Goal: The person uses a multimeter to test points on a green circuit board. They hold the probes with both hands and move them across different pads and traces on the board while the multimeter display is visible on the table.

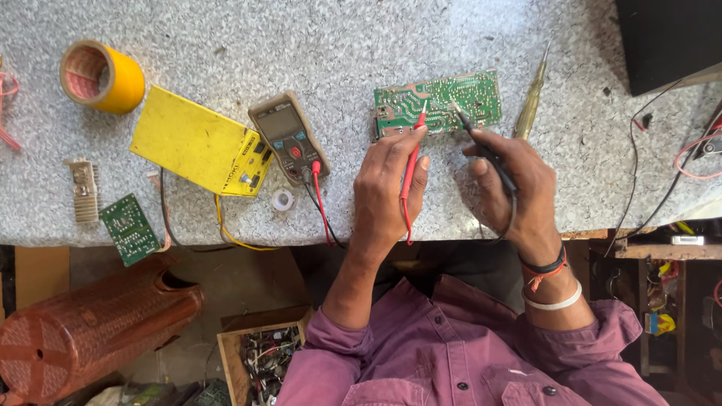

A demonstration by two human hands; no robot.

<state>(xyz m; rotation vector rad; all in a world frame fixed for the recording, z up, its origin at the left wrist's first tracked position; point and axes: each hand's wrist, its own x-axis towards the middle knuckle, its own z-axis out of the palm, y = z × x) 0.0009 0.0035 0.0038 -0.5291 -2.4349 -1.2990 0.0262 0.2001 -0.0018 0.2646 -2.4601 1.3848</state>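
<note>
1. At the far left of the speckled grey table [226, 30] a roll of yellow tape [102, 76] lies on its side, with a small finned metal heat sink [83, 189] and a small green board [129, 228] nearer the table's front edge.
2. A flat yellow box [199, 146] lies next, tilted, touching the grey multimeter [289, 137] beside it; red and black leads run out of the meter's lower end.
3. The left hand [389, 186] is closed round the red probe [412, 169], whose tip rests on the green circuit board [438, 103].
4. That circuit board lies flat on the table, just beyond both hands, roughly mid-table.
5. The right hand [511, 184] grips the black probe [481, 143], its tip touching the same board further right.
6. A yellow-handled screwdriver [530, 101] lies just right of the board.
7. Loose red and black wires [688, 154] trail over the table's right end.
</note>
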